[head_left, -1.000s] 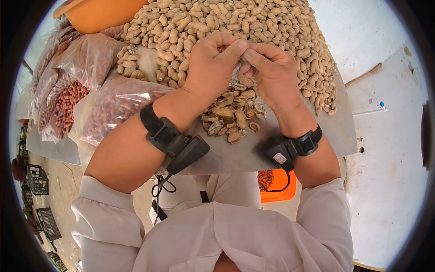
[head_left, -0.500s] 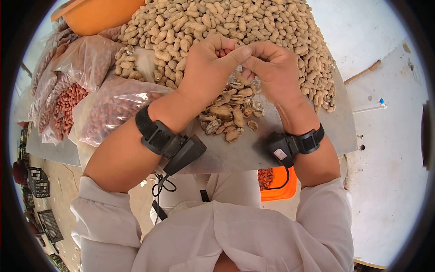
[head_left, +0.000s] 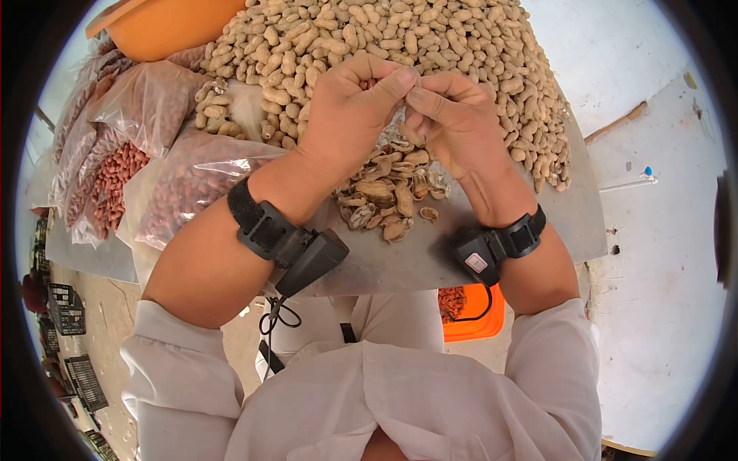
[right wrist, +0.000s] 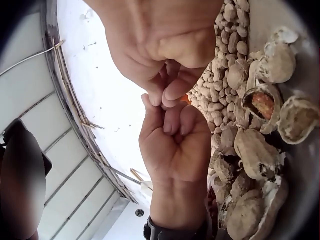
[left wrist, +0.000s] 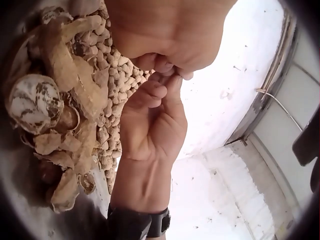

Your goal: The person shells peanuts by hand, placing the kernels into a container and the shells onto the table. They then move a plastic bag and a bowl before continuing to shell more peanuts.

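Both hands meet fingertip to fingertip over the near edge of a heap of unshelled peanuts (head_left: 430, 34). My left hand (head_left: 342, 111) has its fingers curled, with reddish peanut kernels (head_left: 370, 83) showing between thumb and forefinger. Thumb and bent forefinger of my right hand (head_left: 465, 127) pinch against the left thumb tip, at what looks like a peanut, almost wholly covered by the fingertips. Below the hands lies a small pile of broken peanut shells (head_left: 380, 192). In the right wrist view, one cracked shell (right wrist: 262, 102) shows a reddish kernel inside.
Clear plastic bags of red kernels (head_left: 192, 180) lie on the metal table (head_left: 538, 253) at left. An orange basin (head_left: 173, 31) stands behind them. Below the table's front edge sits an orange container (head_left: 473, 326) with kernels. A white wall (head_left: 653, 307) borders the right.
The fingertips shift slightly against each other, and the right forefinger and thumb have changed their bend. Both hands stay over the same spot; shells and bags lie as before.
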{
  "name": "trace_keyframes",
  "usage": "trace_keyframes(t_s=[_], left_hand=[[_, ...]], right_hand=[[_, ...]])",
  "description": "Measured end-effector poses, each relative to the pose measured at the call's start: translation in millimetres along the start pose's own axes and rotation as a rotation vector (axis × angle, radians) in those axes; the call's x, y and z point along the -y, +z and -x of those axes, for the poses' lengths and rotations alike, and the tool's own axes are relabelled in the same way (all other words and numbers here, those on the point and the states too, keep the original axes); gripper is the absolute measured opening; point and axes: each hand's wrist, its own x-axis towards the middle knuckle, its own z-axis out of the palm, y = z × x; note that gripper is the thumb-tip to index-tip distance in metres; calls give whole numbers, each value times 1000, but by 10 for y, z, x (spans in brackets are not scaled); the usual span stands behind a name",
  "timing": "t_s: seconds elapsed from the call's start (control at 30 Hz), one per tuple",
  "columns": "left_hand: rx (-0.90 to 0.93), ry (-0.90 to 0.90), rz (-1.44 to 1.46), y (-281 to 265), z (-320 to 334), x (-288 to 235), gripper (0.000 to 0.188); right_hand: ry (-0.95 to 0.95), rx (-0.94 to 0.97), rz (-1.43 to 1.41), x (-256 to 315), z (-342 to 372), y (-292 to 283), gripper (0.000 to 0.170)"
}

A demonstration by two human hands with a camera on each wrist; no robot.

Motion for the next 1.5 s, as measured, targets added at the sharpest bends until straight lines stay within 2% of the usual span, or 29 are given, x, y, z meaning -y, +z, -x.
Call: trace_keyframes(t_s=[0.17, 0.53, 0.77, 0.83, 0.97, 1.13, 1.27, 1.47, 1.5], left_hand=[[-31, 30, -31, 5, -4, 11, 14], [-74, 129, -148, 37, -15, 69, 11], [-99, 70, -130, 70, -8, 20, 11], [-83, 47, -131, 54, -14, 25, 12], [-36, -106, 137, 32, -2, 20, 17], [-14, -305, 445, -8, -24, 4, 21], [11, -396, 548, -49, -52, 19, 21], [-35, -549, 683, -111, -71, 69, 20], [-62, -563, 673, -95, -70, 59, 21]], right_hand=[[31, 14, -206, -57, -16, -5, 9], [80, -84, -414, -127, -28, -1, 5], [54, -107, -428, -110, -16, 24, 3], [-51, -90, -266, -108, -32, -14, 5], [-231, -62, 45, -40, -49, -55, 9], [-337, -97, 370, -21, -47, -68, 10], [-394, -75, 547, 49, -25, 6, 10], [-797, 9, 1179, 124, -48, 5, 12], [-803, 11, 1189, 131, -49, 5, 12]])
